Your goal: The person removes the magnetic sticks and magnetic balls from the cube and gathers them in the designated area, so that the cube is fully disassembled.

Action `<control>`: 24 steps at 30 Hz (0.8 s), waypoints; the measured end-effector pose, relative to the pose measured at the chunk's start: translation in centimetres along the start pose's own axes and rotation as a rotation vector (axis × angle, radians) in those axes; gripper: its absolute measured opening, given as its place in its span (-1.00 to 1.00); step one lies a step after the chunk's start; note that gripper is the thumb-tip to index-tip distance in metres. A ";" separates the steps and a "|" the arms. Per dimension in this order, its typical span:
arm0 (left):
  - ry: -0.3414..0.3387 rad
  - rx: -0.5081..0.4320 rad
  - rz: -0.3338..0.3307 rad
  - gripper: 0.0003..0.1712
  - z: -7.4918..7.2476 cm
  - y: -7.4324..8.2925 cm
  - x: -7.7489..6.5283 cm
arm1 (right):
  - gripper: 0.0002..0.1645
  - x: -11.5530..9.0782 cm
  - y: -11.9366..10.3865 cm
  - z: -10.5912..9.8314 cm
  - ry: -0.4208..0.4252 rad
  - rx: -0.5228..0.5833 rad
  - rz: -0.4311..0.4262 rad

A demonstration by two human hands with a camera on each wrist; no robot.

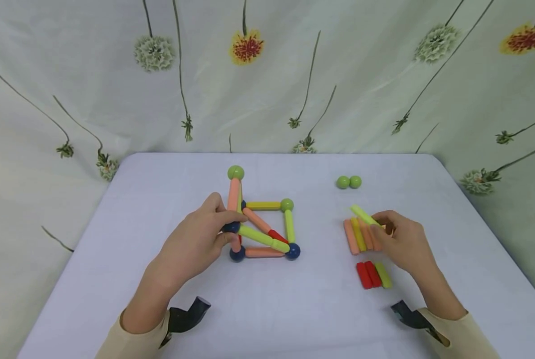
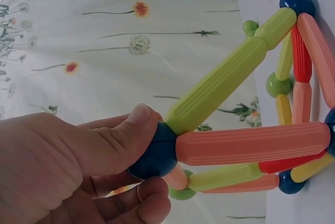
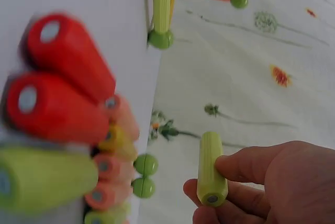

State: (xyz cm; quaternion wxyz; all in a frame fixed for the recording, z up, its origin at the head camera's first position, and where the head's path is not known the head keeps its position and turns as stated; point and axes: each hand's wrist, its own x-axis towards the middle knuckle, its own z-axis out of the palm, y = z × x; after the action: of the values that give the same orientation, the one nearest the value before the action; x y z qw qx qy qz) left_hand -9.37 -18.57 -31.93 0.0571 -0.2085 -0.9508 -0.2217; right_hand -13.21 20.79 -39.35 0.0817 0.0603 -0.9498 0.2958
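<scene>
My left hand (image 1: 194,233) pinches a dark blue ball (image 2: 153,156) between thumb and fingers, at a raised corner of a frame of magnetic rods and balls. From that ball a lime-green rod (image 2: 222,80) slopes down to another blue ball (image 1: 293,251) on the table, and a salmon rod (image 2: 251,144) also leaves it. A green ball (image 1: 235,172) tops the frame's far left. My right hand (image 1: 402,240) pinches a loose lime-green rod (image 3: 210,166), a metal disc showing at its end. It is above a row of salmon and yellow rods (image 1: 350,237), partly hidden by the hand.
Two red rods (image 1: 368,274) and a lime-green rod (image 1: 383,275) lie nearer the front right. Two green balls (image 1: 349,182) sit side by side at the back right. A flowered cloth (image 1: 267,99) hangs behind the white table (image 1: 312,319).
</scene>
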 end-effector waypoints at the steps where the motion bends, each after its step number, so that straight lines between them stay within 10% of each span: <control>1: 0.000 0.000 0.001 -0.55 0.0 0.0 0.0 | -0.72 0.2 0.8 -0.3 0.012 -0.021 0.029; 14: -0.003 -0.007 0.002 -0.54 0.0 0.3 -0.1 | -0.55 0.7 6.3 -1.9 -0.082 -0.146 0.288; 24: 0.003 0.005 0.019 -0.55 0.0 0.3 -0.1 | -0.53 1.0 6.2 -1.2 -0.088 -0.186 0.275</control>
State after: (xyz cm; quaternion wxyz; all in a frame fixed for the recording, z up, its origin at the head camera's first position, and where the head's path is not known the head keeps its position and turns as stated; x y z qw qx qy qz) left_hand -9.14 -18.40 -31.85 0.0610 -0.2172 -0.9493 -0.2190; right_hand -15.02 26.44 -41.62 0.0041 -0.0651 -0.9750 0.2123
